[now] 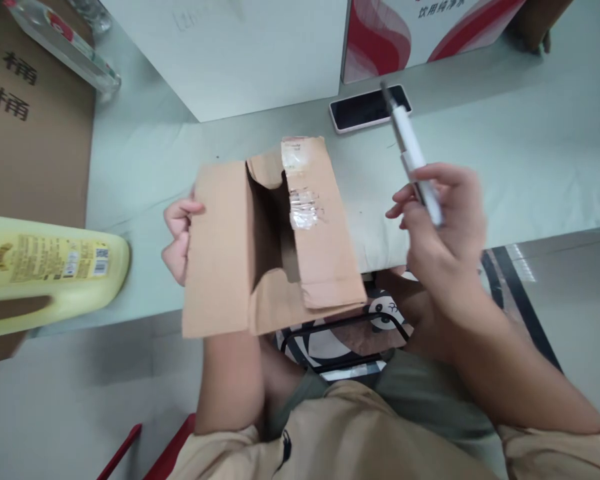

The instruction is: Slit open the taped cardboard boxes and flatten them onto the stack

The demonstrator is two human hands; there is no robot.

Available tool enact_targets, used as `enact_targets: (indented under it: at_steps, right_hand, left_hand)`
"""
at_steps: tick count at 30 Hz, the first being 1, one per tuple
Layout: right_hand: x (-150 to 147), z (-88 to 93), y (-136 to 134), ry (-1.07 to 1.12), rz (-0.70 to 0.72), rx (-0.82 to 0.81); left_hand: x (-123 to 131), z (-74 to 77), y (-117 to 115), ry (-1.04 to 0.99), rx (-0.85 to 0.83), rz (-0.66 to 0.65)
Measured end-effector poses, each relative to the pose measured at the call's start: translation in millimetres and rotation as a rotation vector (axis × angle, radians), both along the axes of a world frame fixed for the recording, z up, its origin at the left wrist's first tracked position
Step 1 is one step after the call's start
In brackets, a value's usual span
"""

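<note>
A brown cardboard box [220,247] is held up at the table's front edge, its flaps parted so that the dark inside shows. Torn clear tape clings to its right flap. My left hand [180,233] grips the box's left side, with part of the hand hidden behind the cardboard. To the right of the box, my right hand [445,220] holds a white utility knife [411,150] between thumb and fingers. The knife's dark tip points up and away, over a phone [357,111] lying on the table. Knife and box are apart.
On the left are a yellow jug [90,267], a large brown carton [45,153] and a clear bottle [65,50]. A white box [260,60] and a red-and-white box [380,40] stand at the back of the table [530,167]. Another person's hand [535,33] rests at the back right.
</note>
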State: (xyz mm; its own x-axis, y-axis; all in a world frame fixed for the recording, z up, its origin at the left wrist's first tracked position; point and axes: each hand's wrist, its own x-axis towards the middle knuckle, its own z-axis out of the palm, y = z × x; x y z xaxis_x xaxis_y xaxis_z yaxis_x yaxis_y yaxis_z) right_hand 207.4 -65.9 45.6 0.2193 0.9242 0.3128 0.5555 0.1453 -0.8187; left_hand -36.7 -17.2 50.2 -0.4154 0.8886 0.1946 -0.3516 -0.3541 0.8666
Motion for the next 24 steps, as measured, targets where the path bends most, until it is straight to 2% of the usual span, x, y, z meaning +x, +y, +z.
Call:
enact_targets:
  at_steps: [2,4,6,9,13,18,21,24]
  right_hand:
    - [1.9,-6.9,14.1,-0.151,0.015,-0.235]
    - [3.4,-13.6,22.4,-0.315,0.018,-0.445]
    - [4.6,-20.0,25.0,-0.431,0.006,-0.564]
    - [6.4,-28.8,23.6,-0.525,0.028,-0.59]
    - [7.7,-39.1,22.3,-0.578,0.051,-0.42]
    - [5.6,-39.6,24.5,-0.442,0.146,-0.256]
    - [3.6,-31.5,24.4,-0.25,0.238,-0.332]
    - [-0.1,-26.2,22.0,0.129,0.321,-0.432]
  left_hand:
    - [-10.9,-3.8,1.3,-0.029,-0.124,-0.035]
    - [-19.2,-5.5,-0.4,-0.127,-0.144,-0.123]
    - [-25.7,-4.8,-3.3,-0.208,-0.147,-0.181]
    - [-35.9,-2.8,-5.9,-0.069,-0.252,-0.344]
    - [-46.2,-3.1,-6.4,0.072,-0.35,-0.359]
    - [-45.5,-7.2,-6.7,0.043,-0.202,-0.246]
    - [-45.7,-13.1,-4.5,-0.014,-0.112,-0.173]
    - [-47.2,-21.6,-1.4,-0.026,-0.152,-0.187]
